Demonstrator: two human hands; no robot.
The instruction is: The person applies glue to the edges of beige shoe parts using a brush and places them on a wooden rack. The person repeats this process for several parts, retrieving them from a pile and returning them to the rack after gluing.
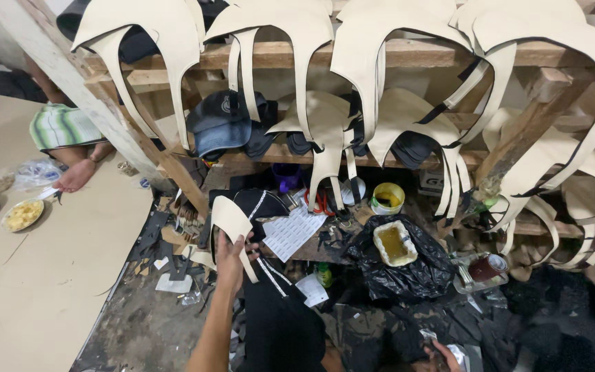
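My left arm stretches forward and up, left hand raised, fingers curled in a grip. My right hand sits low by the frame's bottom edge, fingers bent.

Cream cut-outs draped over wooden rack, glue tub, dark cap

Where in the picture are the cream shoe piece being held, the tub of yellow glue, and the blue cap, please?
cream shoe piece (232, 222), head view, on its broad upper part.
tub of yellow glue (394, 243), head view, on the glue surface.
blue cap (220, 120), head view, on its crown.
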